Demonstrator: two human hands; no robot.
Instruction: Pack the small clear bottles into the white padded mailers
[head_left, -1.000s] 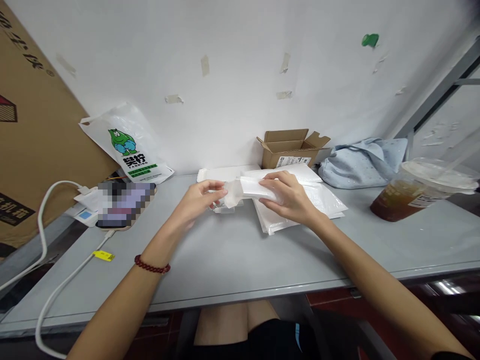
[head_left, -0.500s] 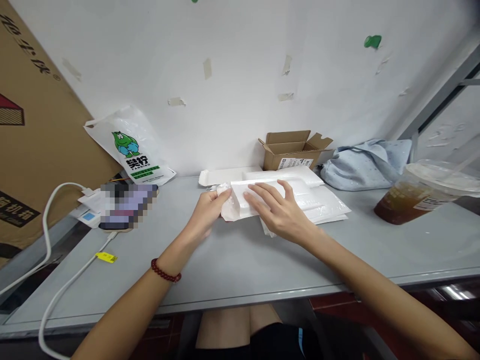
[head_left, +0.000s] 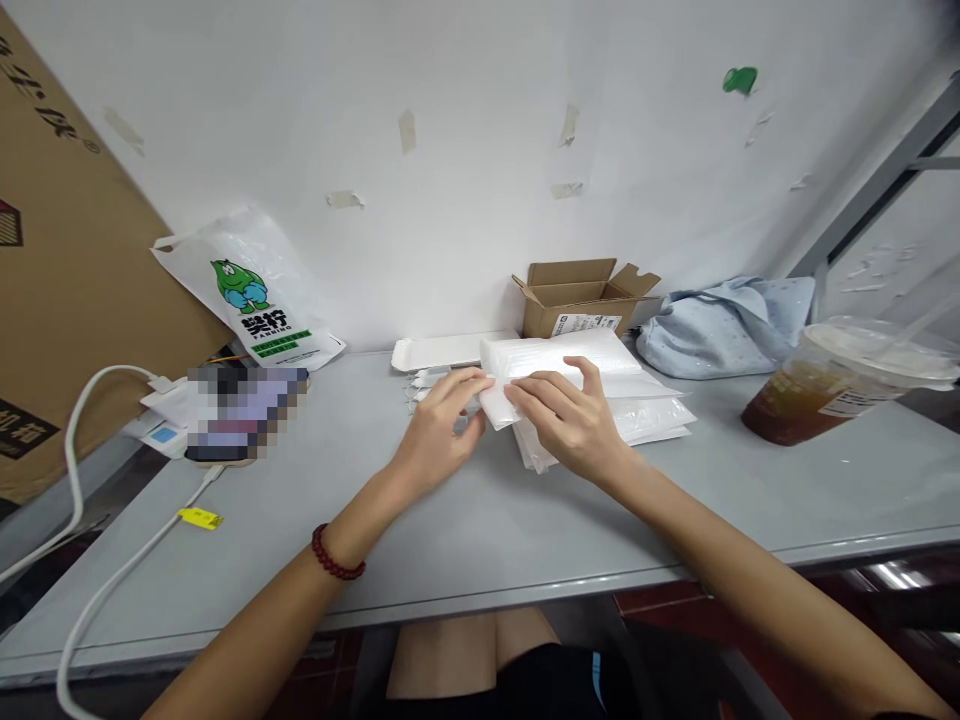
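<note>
A white padded envelope (head_left: 555, 352) lies on top of a stack of similar white packets (head_left: 646, 418), its near left end folded and slightly raised. My right hand (head_left: 566, 415) rests over that end, fingers bent down onto it and little finger lifted; its thumb is hidden. To the left, my left hand (head_left: 442, 425) has its fingers stretched out and its thumb apart, with fingertips at the envelope's folded left edge. Behind the left fingers are a flat white box or tray (head_left: 450, 350) and some small white pieces (head_left: 426, 380).
An opened small carton (head_left: 577, 300) stands against the wall, beside a light blue cloth bag (head_left: 724, 325). A tilted drink cup (head_left: 817, 385) is at right. On the left are a plastic bag (head_left: 251, 290), a blurred phone (head_left: 251, 415), a white cable (head_left: 112, 590) and a large cardboard box (head_left: 82, 260).
My left hand has let go of the envelope's crinkled end and spread its fingers. That end is now folded over, and the envelope lies further back on the stack.
</note>
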